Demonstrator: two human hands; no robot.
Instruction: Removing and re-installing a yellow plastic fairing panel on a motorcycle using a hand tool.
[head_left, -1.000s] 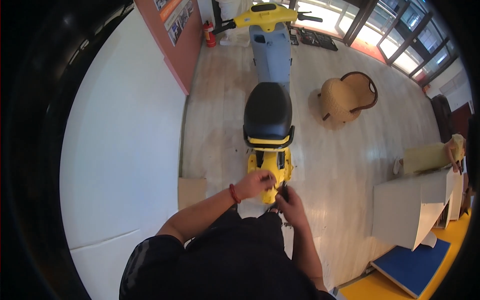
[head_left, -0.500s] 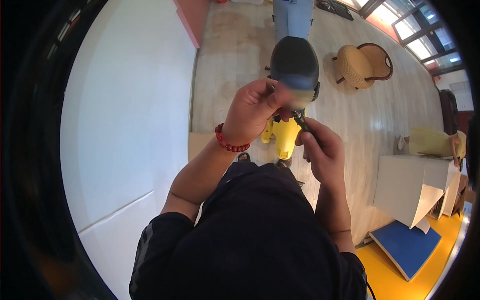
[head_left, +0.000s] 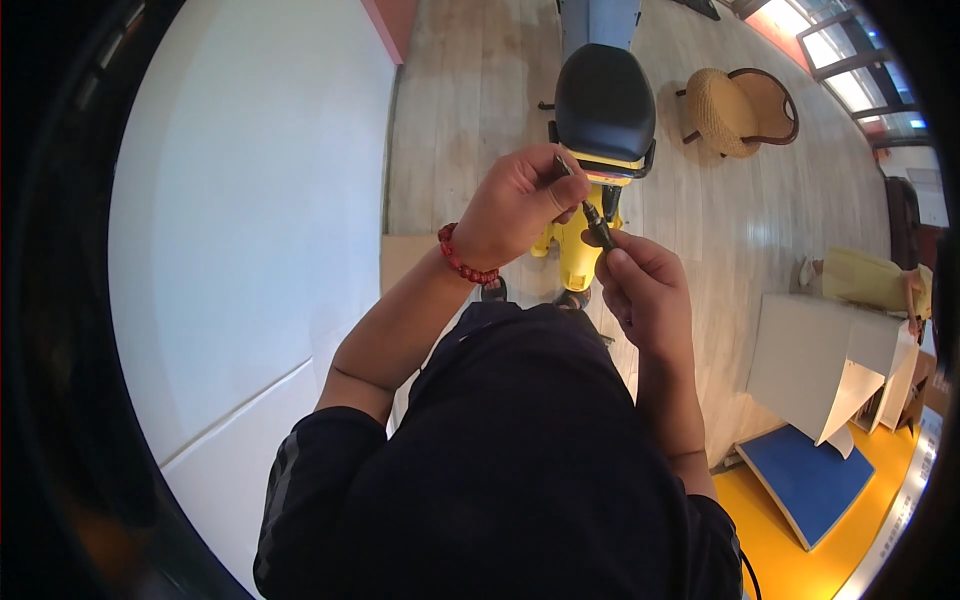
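My left hand (head_left: 515, 205), with a red bead bracelet at the wrist, pinches a thin metal piece (head_left: 565, 167) between thumb and fingers. Just below and right of it, my right hand (head_left: 645, 295) grips a dark, slim tool (head_left: 600, 230) with a metal upper end pointing toward the left hand. Whether the two pieces join under my left thumb, I cannot tell. Both hands are held over the rear of a yellow scooter with a black seat (head_left: 605, 95); its yellow rear body (head_left: 578, 258) shows between them.
A wicker chair (head_left: 722, 110) stands right of the scooter. A white panel (head_left: 230, 230) lines the left side. On the right are white boxy furniture (head_left: 800, 360), a blue board (head_left: 805, 480) on a yellow surface (head_left: 750, 530), and a person in pale yellow (head_left: 860, 275).
Both hands have risen from the scooter's rear toward my chest with the small tool pieces. The view has shifted, so the scooter and chair sit higher in the picture.
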